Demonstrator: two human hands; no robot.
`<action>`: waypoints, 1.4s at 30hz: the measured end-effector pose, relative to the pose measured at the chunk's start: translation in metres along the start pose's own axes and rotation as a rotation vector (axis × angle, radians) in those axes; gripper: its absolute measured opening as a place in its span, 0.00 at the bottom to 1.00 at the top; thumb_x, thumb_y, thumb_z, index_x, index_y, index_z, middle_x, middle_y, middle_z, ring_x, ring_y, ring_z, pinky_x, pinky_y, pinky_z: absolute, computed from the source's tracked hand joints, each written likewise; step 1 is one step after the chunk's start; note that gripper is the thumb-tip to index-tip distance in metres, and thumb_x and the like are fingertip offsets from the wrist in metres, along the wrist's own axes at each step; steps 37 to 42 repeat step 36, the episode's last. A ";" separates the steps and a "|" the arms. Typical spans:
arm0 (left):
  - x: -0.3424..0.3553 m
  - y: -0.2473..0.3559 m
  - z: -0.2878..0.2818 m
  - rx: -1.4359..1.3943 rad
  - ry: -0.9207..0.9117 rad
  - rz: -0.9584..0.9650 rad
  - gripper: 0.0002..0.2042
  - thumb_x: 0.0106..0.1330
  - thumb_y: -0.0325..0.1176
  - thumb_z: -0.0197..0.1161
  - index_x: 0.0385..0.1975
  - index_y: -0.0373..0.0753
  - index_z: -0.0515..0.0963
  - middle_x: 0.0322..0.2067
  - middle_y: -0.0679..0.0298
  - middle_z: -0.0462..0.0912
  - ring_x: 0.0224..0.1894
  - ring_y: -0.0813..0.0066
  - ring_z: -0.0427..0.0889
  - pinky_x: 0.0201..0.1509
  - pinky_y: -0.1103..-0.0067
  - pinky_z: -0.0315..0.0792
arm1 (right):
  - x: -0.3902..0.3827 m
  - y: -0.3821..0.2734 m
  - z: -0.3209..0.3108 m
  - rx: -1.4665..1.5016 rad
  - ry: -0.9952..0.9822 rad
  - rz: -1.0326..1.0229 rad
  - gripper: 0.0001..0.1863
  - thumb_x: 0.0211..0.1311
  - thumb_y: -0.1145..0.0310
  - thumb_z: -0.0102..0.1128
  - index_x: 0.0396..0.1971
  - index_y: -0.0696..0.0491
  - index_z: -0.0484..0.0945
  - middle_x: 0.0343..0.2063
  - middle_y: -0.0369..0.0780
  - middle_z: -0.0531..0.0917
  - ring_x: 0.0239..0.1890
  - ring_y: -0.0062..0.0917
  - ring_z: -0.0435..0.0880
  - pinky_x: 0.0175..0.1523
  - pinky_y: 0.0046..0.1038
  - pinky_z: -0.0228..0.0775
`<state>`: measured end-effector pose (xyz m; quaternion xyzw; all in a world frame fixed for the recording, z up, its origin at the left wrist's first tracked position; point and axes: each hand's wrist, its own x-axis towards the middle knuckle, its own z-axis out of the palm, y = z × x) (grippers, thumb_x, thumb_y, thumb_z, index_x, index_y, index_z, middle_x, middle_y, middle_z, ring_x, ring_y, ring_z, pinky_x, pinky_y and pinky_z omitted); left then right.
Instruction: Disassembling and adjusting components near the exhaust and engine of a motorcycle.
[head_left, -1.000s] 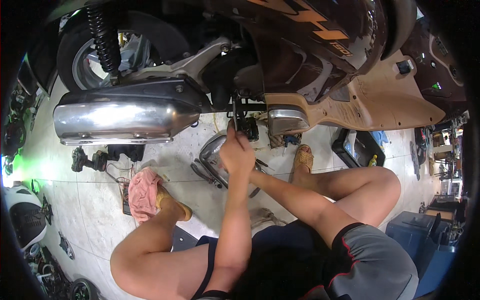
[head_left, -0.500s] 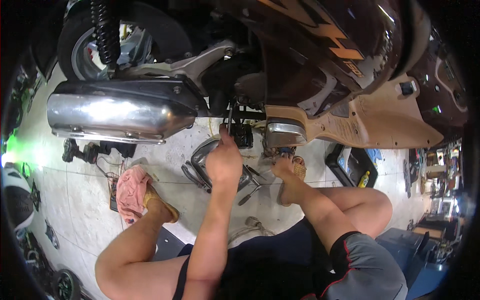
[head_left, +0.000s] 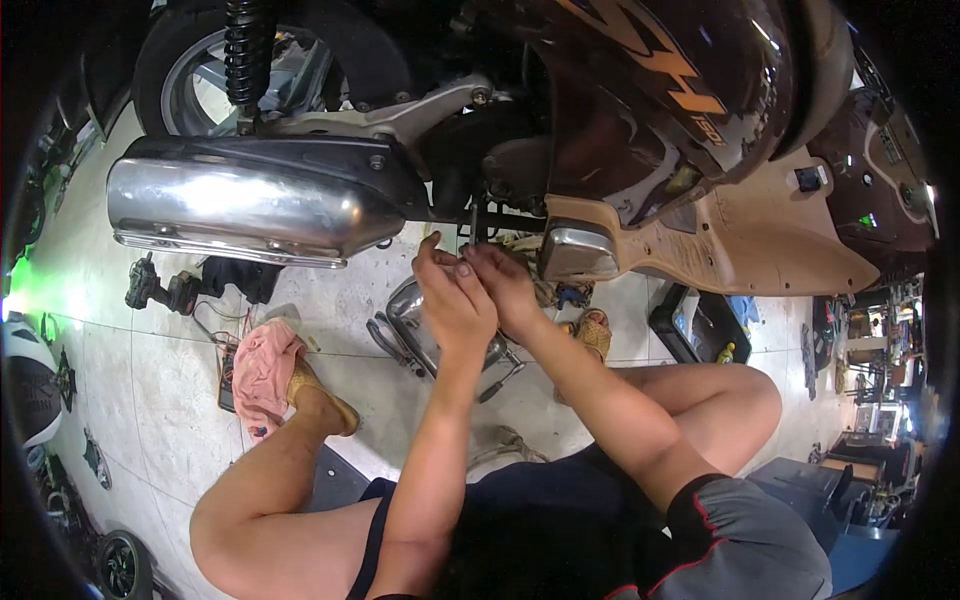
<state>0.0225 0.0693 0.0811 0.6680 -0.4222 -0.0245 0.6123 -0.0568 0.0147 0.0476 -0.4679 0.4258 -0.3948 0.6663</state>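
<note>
My left hand [head_left: 455, 303] is raised under the scooter's engine area, its fingers apart and nothing plainly held in them. Right beside it, my right hand [head_left: 506, 287] pinches the lower end of a slim metal rod-like tool [head_left: 474, 219]. The rod points up toward the dark underside of the scooter; where its upper end meets the machine is too dark to make out. Left of the hands hangs the shiny silver muffler [head_left: 250, 207], and to their right the tan footboard [head_left: 690, 250] with a chrome-capped corner [head_left: 580, 252].
Below the hands, a metal tray [head_left: 408, 308] lies on the tiled floor with hand tools [head_left: 503, 378] around it. A black bin [head_left: 690, 325] holds a yellow bottle. A pink cloth [head_left: 266, 375] lies by my left foot, near a power drill [head_left: 160, 288].
My right hand has come up from beside my right foot to the rod, next to my left hand. My left hand has loosened its fingers off the rod. The view has shifted slightly.
</note>
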 end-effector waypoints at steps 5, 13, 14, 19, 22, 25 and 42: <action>-0.015 -0.010 -0.017 0.288 0.170 0.105 0.21 0.76 0.40 0.54 0.61 0.31 0.68 0.39 0.57 0.80 0.34 0.63 0.80 0.38 0.70 0.75 | 0.007 -0.004 0.003 0.149 -0.017 0.141 0.15 0.77 0.59 0.56 0.45 0.56 0.84 0.34 0.34 0.84 0.34 0.17 0.78 0.42 0.22 0.70; -0.052 -0.022 -0.017 -1.720 -0.071 -1.428 0.14 0.79 0.40 0.55 0.50 0.35 0.74 0.28 0.68 0.73 0.27 0.80 0.69 0.30 0.82 0.64 | 0.015 -0.011 0.005 0.067 -0.079 0.097 0.14 0.78 0.60 0.55 0.46 0.55 0.85 0.31 0.30 0.82 0.31 0.15 0.76 0.41 0.19 0.68; -0.053 -0.022 -0.014 -1.743 -0.049 -1.388 0.13 0.80 0.40 0.55 0.50 0.35 0.75 0.27 0.69 0.73 0.26 0.81 0.68 0.29 0.83 0.63 | 0.014 -0.011 0.004 0.049 -0.036 0.133 0.14 0.78 0.60 0.55 0.46 0.55 0.85 0.31 0.30 0.82 0.31 0.15 0.76 0.41 0.19 0.68; -0.049 -0.013 -0.015 -1.094 -0.294 -0.971 0.15 0.80 0.39 0.53 0.56 0.33 0.73 0.29 0.69 0.74 0.25 0.82 0.68 0.28 0.85 0.62 | 0.015 -0.017 0.011 0.023 -0.048 0.149 0.16 0.80 0.60 0.51 0.50 0.53 0.84 0.30 0.29 0.79 0.30 0.14 0.74 0.40 0.19 0.68; -0.042 -0.007 -0.016 -0.401 -0.376 -0.498 0.18 0.80 0.39 0.54 0.59 0.32 0.71 0.31 0.66 0.77 0.26 0.80 0.72 0.28 0.83 0.65 | 0.013 -0.025 0.008 0.083 -0.067 0.233 0.17 0.81 0.60 0.49 0.52 0.53 0.83 0.29 0.28 0.78 0.30 0.12 0.73 0.39 0.18 0.68; -0.037 -0.004 -0.018 -0.239 -0.398 -0.303 0.19 0.79 0.40 0.55 0.60 0.32 0.71 0.31 0.62 0.79 0.27 0.77 0.76 0.30 0.80 0.69 | 0.016 -0.031 0.009 0.082 -0.066 0.301 0.18 0.82 0.59 0.48 0.54 0.52 0.83 0.29 0.28 0.78 0.30 0.12 0.74 0.40 0.18 0.69; -0.030 -0.015 -0.035 -0.487 -0.783 -0.855 0.31 0.74 0.50 0.60 0.69 0.39 0.60 0.41 0.50 0.85 0.35 0.60 0.87 0.40 0.70 0.80 | 0.032 -0.012 -0.001 0.031 -0.097 0.139 0.16 0.79 0.58 0.53 0.57 0.46 0.83 0.33 0.29 0.82 0.35 0.13 0.77 0.45 0.20 0.72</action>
